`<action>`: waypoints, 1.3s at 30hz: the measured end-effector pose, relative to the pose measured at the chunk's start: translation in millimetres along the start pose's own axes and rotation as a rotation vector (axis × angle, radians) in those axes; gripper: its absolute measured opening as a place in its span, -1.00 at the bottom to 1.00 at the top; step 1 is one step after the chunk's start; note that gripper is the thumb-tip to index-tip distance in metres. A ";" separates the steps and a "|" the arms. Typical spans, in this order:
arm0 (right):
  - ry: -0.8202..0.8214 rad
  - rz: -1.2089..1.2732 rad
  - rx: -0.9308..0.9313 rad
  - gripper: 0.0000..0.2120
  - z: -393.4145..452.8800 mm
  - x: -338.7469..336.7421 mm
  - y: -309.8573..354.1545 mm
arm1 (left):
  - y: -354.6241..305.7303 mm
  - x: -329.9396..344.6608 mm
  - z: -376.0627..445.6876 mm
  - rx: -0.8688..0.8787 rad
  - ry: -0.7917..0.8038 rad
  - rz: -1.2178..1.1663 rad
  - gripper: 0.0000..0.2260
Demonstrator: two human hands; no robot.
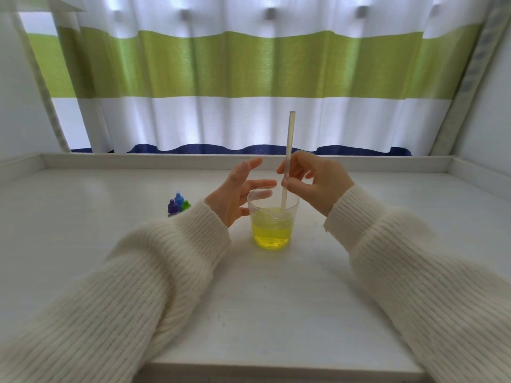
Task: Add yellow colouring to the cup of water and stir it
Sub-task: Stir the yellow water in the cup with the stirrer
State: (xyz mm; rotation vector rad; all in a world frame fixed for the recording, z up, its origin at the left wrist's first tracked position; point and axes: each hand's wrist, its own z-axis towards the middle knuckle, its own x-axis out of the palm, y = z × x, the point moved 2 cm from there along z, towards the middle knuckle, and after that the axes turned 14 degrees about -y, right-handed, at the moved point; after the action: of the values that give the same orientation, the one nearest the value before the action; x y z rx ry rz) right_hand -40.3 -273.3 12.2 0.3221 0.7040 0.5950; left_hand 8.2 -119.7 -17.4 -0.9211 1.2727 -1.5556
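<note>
Head view: white table (276, 299) w/ raised lip along back & both sides, near edge at bottom; bare room all round the clear cup (273, 217), which stands mid-table, about half full of yellow water (272, 230); pale straw (287, 161) stands nearly upright in it, lower end in the liquid; right hand (315, 181) pinches the straw mid-length; left hand (240, 189) has fingers spread beside the cup's rim, holding nothing; small bottles (178, 205) (blue, purple, green) clustered well left, behind the left sleeve (138, 272).
</note>
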 end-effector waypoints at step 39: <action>0.002 0.007 -0.006 -0.90 -1.0 -0.8 3.7 | -3.2 2.4 -3.2 -0.011 -0.011 0.013 -0.44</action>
State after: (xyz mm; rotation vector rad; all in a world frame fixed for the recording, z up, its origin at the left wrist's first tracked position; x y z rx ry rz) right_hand -42.9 -270.8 13.6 0.3186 0.7027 0.6038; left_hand 3.8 -120.8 -14.9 -0.9249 1.2781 -1.5335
